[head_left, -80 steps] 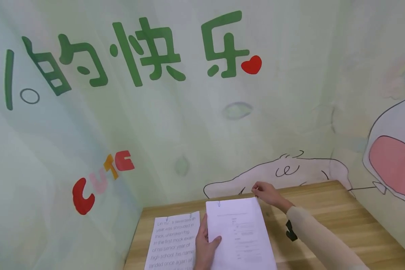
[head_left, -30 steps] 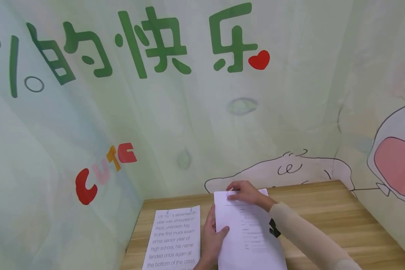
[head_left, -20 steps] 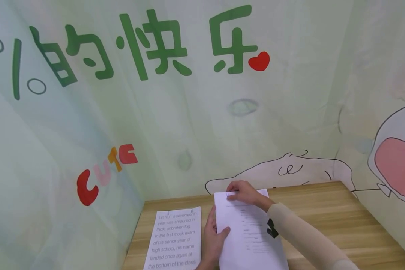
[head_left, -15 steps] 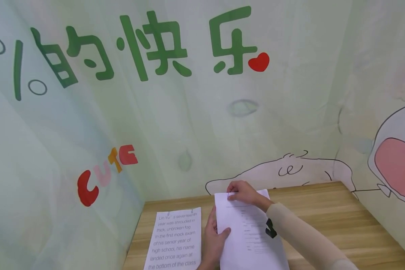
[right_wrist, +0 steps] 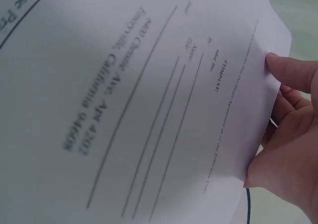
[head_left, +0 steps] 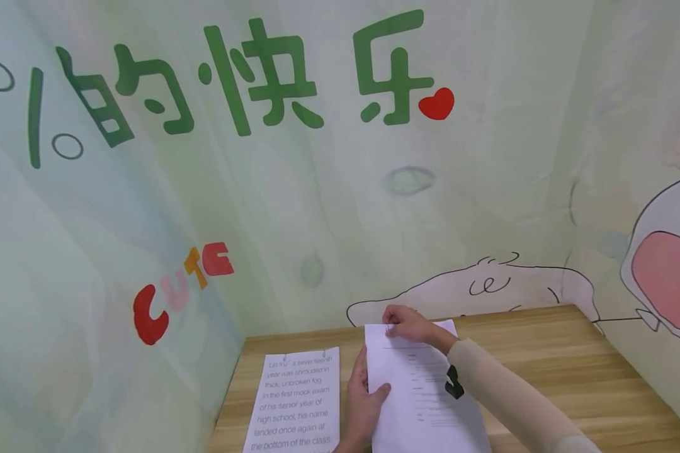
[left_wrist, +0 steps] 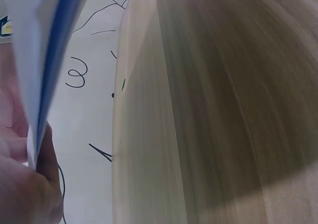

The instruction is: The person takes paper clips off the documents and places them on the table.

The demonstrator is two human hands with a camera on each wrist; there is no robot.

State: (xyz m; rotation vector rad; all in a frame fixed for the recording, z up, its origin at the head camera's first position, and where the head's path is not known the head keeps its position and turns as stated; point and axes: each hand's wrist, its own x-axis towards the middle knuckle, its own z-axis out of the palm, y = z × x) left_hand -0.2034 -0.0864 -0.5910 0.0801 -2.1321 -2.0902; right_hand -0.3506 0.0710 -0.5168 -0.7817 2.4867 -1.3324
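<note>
A stack of white printed sheets point(head_left: 425, 390), tilted up off the table, is gripped at its left edge by my left hand point(head_left: 362, 402), thumb on the front page. My right hand point(head_left: 409, 325) reaches over the top edge near the left corner, thumb and fingertips pinching where a paper clip point(head_left: 388, 328) sits, mostly covered by them. In the right wrist view, the front page point(right_wrist: 149, 95) shows printed lines, with my right hand point(right_wrist: 293, 114) at its edge; no clip is visible there. From the left wrist, the pages point(left_wrist: 39, 60) appear edge-on in my left hand point(left_wrist: 30, 189).
Left of the stack lies a large-print page point(head_left: 297, 402) with two paper clips on its top edge. The wooden table point(head_left: 555, 365) meets a fabric backdrop point(head_left: 487, 207) with cartoon prints. A black device point(head_left: 454, 382) is strapped at the right wrist.
My right hand has gone from the stack's top right corner to the clip near its top left corner. Over the last second both hands have barely moved; my left hand keeps its grip.
</note>
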